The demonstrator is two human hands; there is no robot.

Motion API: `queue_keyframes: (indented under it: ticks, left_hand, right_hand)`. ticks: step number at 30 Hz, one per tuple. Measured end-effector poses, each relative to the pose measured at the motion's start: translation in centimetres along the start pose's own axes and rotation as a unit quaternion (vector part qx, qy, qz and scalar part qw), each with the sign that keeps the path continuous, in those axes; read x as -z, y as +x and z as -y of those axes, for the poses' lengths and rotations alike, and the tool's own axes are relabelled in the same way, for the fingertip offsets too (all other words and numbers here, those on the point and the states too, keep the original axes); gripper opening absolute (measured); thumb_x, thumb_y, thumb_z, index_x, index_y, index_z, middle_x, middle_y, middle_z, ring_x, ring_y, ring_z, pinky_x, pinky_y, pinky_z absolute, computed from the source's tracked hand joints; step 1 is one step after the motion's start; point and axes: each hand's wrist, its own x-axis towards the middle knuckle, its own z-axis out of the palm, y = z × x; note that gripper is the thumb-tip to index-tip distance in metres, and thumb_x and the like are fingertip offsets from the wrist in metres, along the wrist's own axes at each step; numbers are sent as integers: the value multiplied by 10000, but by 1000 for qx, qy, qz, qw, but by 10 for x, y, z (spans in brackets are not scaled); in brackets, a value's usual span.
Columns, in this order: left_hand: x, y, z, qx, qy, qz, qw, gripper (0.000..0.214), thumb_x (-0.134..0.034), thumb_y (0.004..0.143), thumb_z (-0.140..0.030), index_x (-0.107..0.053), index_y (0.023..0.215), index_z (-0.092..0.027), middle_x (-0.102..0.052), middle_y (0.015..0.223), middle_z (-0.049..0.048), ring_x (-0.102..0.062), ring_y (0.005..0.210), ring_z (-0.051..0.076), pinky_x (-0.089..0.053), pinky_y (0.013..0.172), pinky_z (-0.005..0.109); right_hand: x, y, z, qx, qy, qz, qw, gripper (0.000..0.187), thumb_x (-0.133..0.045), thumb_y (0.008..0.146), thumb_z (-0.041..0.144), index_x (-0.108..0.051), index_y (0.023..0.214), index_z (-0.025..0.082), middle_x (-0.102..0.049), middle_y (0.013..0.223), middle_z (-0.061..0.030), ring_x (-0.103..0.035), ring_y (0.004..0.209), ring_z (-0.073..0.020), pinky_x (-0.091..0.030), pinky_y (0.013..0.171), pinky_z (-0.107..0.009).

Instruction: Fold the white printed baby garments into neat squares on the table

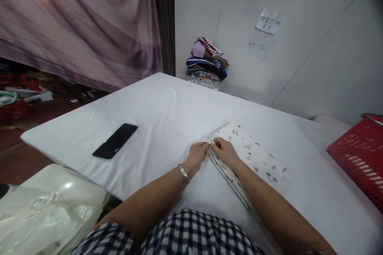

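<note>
My left hand (197, 155), with a silver bangle on its wrist, pinches the far end of a bundle of white printed cloth (230, 177). The cloth is gathered into narrow pleats that run back toward my body under my right forearm. At the same end, close beside the left, my right hand (225, 151) is closed on the pleats with thumb and fingers. Just right of my hands lies a flat white piece of fabric (251, 147) with scattered grey and black motifs. Whether it joins the bundle is hidden by my right arm.
A black phone (115, 141) lies on the white-covered table (158, 107) at left. Folded clothes (206, 63) are stacked against the wall beyond the far edge. A red plastic basket (359, 151) stands at right. Whitish plastic sheeting (50, 207) sits below the table's left edge.
</note>
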Motion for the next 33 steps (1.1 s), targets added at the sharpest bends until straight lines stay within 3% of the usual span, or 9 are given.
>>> queue_keyframes:
  ticks: [6, 12, 17, 21, 28, 33]
  left_hand:
    - [6, -11, -1, 11, -33, -14, 999, 222, -558, 686, -251, -388, 561, -182, -340, 463, -77, -287, 380, 39, -172, 382, 190]
    - [15, -22, 1, 20, -69, -4, 997, 251, -591, 681, -300, -392, 588, -178, -362, 488, -79, -307, 392, 32, -183, 383, 182]
    - [12, -14, -5, 55, -101, 31, 993, 263, -616, 671, -364, -462, 638, -154, -433, 548, -55, -354, 413, 27, -241, 395, 169]
    - [8, -6, -3, 53, -105, 22, 993, 334, -635, 668, -429, -445, 622, -158, -403, 529, -70, -327, 401, 18, -235, 387, 162]
    - [14, -4, -2, 24, -58, 20, 998, 427, -668, 627, -528, -450, 586, -163, -422, 492, -60, -347, 396, 39, -227, 379, 179]
    - [17, 7, -8, -7, 87, 27, 996, 459, -627, 628, -590, -435, 569, -178, -408, 478, -58, -348, 394, 59, -249, 393, 207]
  right_hand:
    - [0, -2, 2, -2, -12, 13, 1000, 322, -505, 788, 353, -509, 1080, 216, -534, 613, 49, -482, 548, -131, -328, 537, -238]
    - [-1, -5, 2, 10, -5, 4, 1000, 315, -498, 796, 346, -532, 1082, 219, -538, 619, 45, -481, 552, -127, -339, 544, -238]
    - [-1, -6, 2, 39, -23, 17, 999, 329, -482, 814, 344, -551, 1115, 229, -554, 645, 38, -484, 568, -127, -348, 559, -242]
    - [0, -7, 0, 58, -30, 33, 997, 372, -469, 828, 357, -554, 1164, 222, -584, 709, 17, -507, 623, -138, -387, 617, -260]
    - [7, -10, -3, 109, -52, 75, 990, 414, -448, 848, 293, -507, 1247, 202, -598, 872, -42, -529, 763, -163, -411, 717, -287]
    - [10, -10, 4, 112, -77, 107, 985, 408, -475, 830, 240, -509, 1236, 215, -571, 855, -35, -525, 787, -166, -398, 718, -273]
